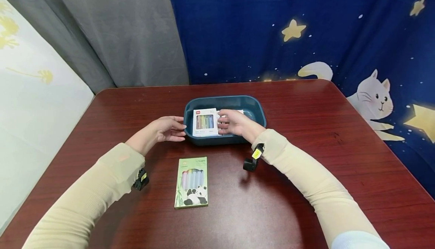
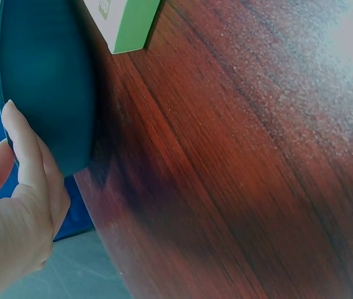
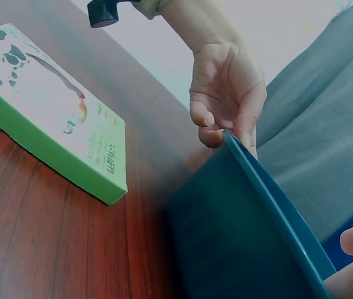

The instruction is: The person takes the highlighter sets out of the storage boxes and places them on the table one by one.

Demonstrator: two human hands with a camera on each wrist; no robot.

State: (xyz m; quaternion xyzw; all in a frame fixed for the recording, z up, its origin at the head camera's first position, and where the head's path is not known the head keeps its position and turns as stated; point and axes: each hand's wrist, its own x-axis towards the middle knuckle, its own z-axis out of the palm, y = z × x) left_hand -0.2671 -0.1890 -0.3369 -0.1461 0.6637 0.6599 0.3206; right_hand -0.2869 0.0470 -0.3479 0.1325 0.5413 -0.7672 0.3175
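Hanging beyond tub (image 1: 224, 140) and brown table (image 1: 306, 120): starry curtain (image 1: 238, 34).

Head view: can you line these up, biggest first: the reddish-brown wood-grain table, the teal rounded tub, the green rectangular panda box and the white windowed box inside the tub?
1. Table
2. Teal tub
3. Green panda box
4. White windowed box

Both arms (image 1: 307, 177) forward — right fingers (image 1: 223, 119) (slightly) apart
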